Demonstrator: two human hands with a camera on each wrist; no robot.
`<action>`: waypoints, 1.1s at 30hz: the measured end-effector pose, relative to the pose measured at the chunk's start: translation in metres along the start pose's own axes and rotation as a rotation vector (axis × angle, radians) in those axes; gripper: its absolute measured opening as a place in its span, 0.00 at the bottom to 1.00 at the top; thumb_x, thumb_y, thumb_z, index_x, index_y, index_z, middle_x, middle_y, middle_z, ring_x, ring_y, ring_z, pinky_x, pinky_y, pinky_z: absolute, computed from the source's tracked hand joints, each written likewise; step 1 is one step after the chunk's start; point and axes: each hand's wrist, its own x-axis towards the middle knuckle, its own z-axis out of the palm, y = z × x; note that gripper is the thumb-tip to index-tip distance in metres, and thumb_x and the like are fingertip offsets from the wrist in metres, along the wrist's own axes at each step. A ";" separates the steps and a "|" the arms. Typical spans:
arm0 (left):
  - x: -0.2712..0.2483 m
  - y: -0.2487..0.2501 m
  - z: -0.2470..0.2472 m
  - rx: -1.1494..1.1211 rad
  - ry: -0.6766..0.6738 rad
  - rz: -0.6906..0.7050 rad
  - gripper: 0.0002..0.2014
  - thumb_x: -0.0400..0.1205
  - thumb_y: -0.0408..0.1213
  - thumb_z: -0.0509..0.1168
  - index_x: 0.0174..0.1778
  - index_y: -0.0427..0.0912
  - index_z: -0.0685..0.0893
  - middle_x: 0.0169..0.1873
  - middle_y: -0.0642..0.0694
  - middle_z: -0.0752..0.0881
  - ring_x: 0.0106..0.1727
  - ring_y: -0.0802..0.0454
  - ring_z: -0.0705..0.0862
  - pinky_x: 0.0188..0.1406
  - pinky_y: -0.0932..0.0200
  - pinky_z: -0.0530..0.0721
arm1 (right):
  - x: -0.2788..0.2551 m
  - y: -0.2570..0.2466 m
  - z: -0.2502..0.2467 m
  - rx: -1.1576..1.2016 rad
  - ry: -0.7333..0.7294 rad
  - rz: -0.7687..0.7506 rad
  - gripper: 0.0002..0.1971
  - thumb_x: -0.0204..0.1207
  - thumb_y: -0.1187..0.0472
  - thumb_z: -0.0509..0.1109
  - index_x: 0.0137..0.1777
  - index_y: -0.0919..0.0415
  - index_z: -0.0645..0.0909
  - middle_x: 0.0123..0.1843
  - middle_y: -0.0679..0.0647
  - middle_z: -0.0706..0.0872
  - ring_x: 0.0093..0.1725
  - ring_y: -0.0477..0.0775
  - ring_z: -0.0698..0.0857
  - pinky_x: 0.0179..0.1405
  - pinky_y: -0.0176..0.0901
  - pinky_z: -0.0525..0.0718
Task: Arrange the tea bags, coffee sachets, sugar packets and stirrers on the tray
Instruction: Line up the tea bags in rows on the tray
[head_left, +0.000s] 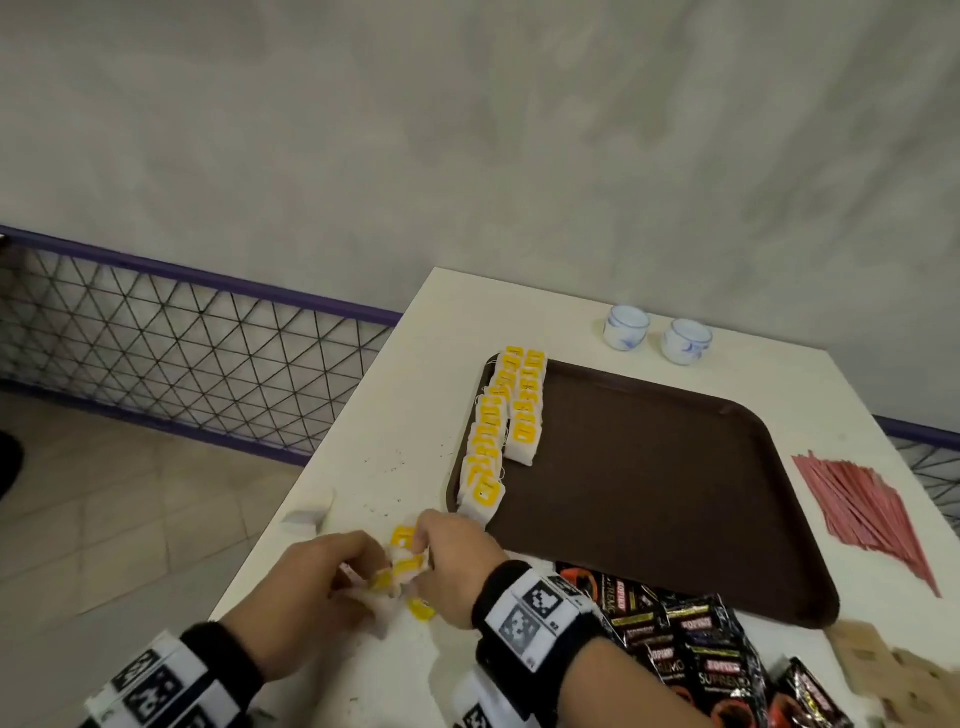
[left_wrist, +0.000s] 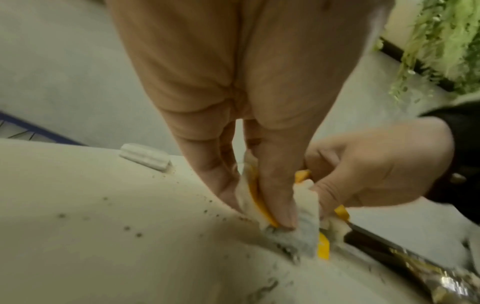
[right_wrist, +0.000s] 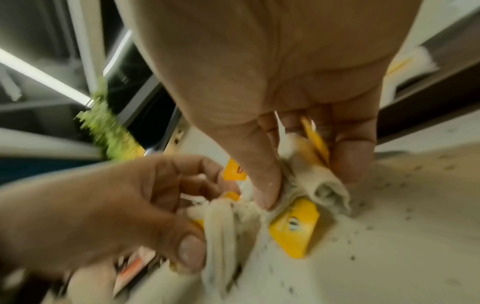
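Hands work close together at the near-left corner of the white worktop (head_left: 395, 395), the left hand (head_left: 306, 587) and the right hand (head_left: 457, 566) each pinching part of a loose clump of white paper tea bags with yellow tags (head_left: 405, 566), so both grips are narrow and full. Strings look tangled, so teasing one bag free by its tag, not its thin paper, seems wisest; dark specks on the worktop suggest leaking. Two rows of tea bags (head_left: 506, 421) already line the left side of the brown plastic tray (head_left: 649, 493), whose raised rim lies just beyond the hands. Most of it is bare, while black coffee sachets (head_left: 691, 654) crowd the right wrist and red stirrers (head_left: 862, 509) lie well apart.
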 end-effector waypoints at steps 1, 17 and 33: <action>0.000 0.002 -0.001 -0.028 0.021 -0.026 0.16 0.58 0.30 0.80 0.36 0.50 0.86 0.43 0.50 0.82 0.33 0.56 0.84 0.29 0.70 0.80 | -0.004 0.006 -0.004 0.075 0.027 0.019 0.09 0.75 0.63 0.69 0.47 0.52 0.71 0.49 0.52 0.77 0.47 0.54 0.77 0.49 0.46 0.79; 0.026 0.047 -0.016 -0.559 -0.067 0.001 0.11 0.73 0.30 0.75 0.43 0.31 0.79 0.32 0.45 0.86 0.29 0.53 0.80 0.31 0.55 0.85 | -0.060 0.067 -0.040 1.140 0.182 0.035 0.10 0.74 0.71 0.73 0.51 0.60 0.79 0.39 0.52 0.90 0.38 0.49 0.87 0.44 0.51 0.87; 0.058 0.079 0.001 -0.825 -0.103 0.074 0.16 0.63 0.48 0.74 0.41 0.41 0.89 0.39 0.36 0.90 0.37 0.47 0.85 0.33 0.60 0.87 | -0.070 0.075 -0.044 1.282 0.156 0.027 0.11 0.81 0.68 0.65 0.61 0.62 0.82 0.48 0.59 0.88 0.40 0.52 0.85 0.32 0.43 0.83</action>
